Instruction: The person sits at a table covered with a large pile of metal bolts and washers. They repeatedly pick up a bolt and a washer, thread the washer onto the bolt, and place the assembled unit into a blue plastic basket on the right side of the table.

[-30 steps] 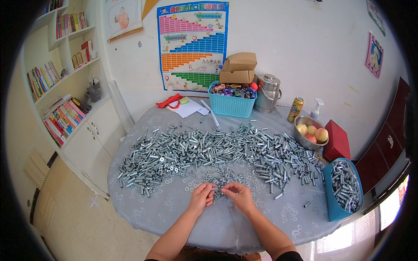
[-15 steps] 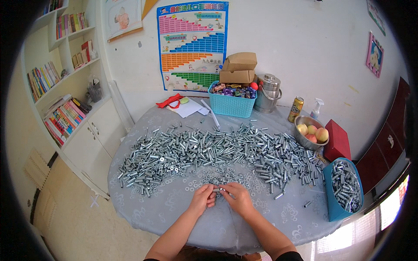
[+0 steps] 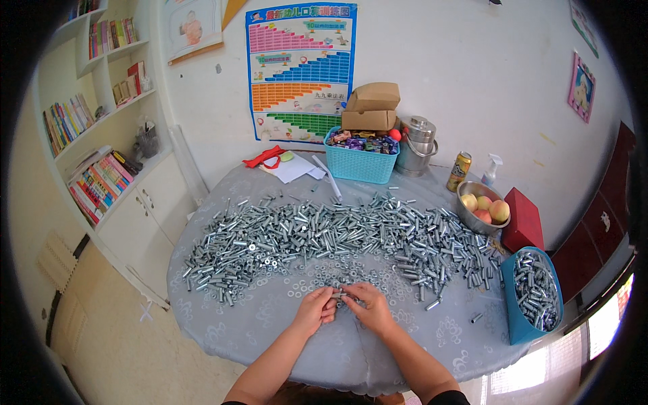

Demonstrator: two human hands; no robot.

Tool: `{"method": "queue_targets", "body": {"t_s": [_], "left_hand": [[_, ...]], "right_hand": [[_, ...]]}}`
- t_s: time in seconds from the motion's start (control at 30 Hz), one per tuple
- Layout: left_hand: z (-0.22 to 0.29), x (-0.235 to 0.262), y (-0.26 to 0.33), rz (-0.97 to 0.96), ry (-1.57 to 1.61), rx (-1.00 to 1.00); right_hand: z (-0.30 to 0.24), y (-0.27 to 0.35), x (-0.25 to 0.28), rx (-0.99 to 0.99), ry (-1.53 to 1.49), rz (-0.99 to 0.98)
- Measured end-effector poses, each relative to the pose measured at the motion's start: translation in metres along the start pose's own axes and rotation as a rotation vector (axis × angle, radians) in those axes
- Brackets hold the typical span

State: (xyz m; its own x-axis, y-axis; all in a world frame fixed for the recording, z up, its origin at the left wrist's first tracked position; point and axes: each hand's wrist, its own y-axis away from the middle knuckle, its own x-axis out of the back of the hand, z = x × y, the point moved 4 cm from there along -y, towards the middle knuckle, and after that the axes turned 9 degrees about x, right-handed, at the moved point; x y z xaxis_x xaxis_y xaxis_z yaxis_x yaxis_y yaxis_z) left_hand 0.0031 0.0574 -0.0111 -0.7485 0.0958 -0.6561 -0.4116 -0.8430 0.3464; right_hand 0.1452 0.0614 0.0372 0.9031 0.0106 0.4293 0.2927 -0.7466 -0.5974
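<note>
Near the front middle of the table, my left hand (image 3: 313, 309) and my right hand (image 3: 372, 309) meet, fingertip to fingertip. Both are closed in a pinch on one small silvery metal bolt (image 3: 338, 295), held roughly level between them; the fingers hide much of it. Just beyond the fingertips lies a heap of small nuts and washers (image 3: 337, 272). Flat washers (image 3: 297, 286) are scattered to the left of my left hand. Behind them, a wide pile of silvery cylindrical metal fasteners (image 3: 324, 229) stretches across the table.
At the right edge stands a blue bin (image 3: 516, 317) filled with metal cylinders. Behind it are a red box (image 3: 522, 219), a steel bowl (image 3: 480, 223) of peaches, a can (image 3: 459, 171) and a spray bottle (image 3: 492, 169). A turquoise basket (image 3: 361, 166) and metal canister (image 3: 416, 155) stand farther back.
Both hands stay almost in place, still pinching the small bolt, with only a slight shift of the fingertips. The whole view has moved a little.
</note>
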Motion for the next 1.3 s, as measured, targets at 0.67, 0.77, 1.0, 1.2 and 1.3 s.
{"method": "queue_targets", "body": {"t_s": [0.67,0.77,1.0,1.2,1.3], "left_hand": [[0.015,0.021,-0.003,0.155,0.007,-0.312],[0.014,0.017,-0.002,0.153,0.006,-0.291],[0.012,0.018,-0.002,0.162,-0.007,-0.269],[0.008,0.013,-0.003,0.185,-0.071,-0.195],[0.006,0.013,-0.004,0.135,-0.084,-0.165]], "right_hand": [[0.009,0.006,0.007,0.083,0.367,-0.445],[0.013,0.009,0.004,0.118,0.399,-0.468],[0.011,0.008,0.002,0.091,0.371,-0.413],[0.027,0.005,0.013,-0.24,0.001,0.093],[0.021,0.002,0.015,-0.234,-0.002,0.123]]}}
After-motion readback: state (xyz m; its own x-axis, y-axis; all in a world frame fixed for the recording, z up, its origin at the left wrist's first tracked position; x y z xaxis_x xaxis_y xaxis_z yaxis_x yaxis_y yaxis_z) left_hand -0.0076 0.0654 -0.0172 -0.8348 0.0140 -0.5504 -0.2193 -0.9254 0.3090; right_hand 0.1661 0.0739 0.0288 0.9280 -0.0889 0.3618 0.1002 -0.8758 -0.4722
